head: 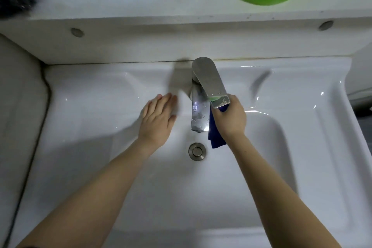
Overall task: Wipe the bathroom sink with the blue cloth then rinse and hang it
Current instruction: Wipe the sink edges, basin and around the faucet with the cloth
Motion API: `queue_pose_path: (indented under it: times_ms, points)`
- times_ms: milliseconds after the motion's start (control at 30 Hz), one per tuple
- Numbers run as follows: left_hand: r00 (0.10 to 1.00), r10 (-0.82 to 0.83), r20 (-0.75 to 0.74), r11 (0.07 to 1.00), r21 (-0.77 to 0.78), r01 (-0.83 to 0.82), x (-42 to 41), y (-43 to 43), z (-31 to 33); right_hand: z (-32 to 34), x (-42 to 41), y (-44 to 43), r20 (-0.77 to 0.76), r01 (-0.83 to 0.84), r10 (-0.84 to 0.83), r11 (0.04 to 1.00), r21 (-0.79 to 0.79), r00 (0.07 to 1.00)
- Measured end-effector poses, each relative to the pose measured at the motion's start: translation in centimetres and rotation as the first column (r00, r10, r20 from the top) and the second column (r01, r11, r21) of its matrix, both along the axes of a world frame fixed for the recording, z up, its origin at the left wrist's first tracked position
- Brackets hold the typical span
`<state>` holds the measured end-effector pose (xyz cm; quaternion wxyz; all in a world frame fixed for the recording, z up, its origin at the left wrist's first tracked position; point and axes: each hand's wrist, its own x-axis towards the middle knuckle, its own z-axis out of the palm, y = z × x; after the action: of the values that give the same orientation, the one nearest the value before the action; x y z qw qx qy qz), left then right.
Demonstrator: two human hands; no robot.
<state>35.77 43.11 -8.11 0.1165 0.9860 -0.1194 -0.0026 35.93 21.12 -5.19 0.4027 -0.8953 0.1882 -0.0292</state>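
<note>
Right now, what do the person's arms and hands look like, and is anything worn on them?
No sleeves show: the left forearm and right forearm are uncovered. The left hand and right hand show no gloves, rings or watch.

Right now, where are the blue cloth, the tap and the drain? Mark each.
blue cloth (216,138), head view, on its hanging lower end.
tap (199,115), head view, on the wet top of the spout.
drain (196,151), head view, on the middle of its metal plug.
</note>
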Motion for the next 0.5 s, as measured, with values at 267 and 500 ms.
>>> queue_pose_path:
  times_ms: [267, 500]
  points:
    - [0.878, -0.056, -0.476, 0.995, -0.099, 0.010, 2.1, 0.6, 5.6, 2.3, -5.6, -0.3, -0.203, -0.139, 0.168, 0.979, 0.151, 0.965]
    - [0.885, 0.144, -0.442, 0.581, -0.686, -0.437, -1.8, -2.3, 14.4, 7.1, -12.1, -3.5, -0.146, 0.093, -0.037, 0.912, 0.399, 0.989]
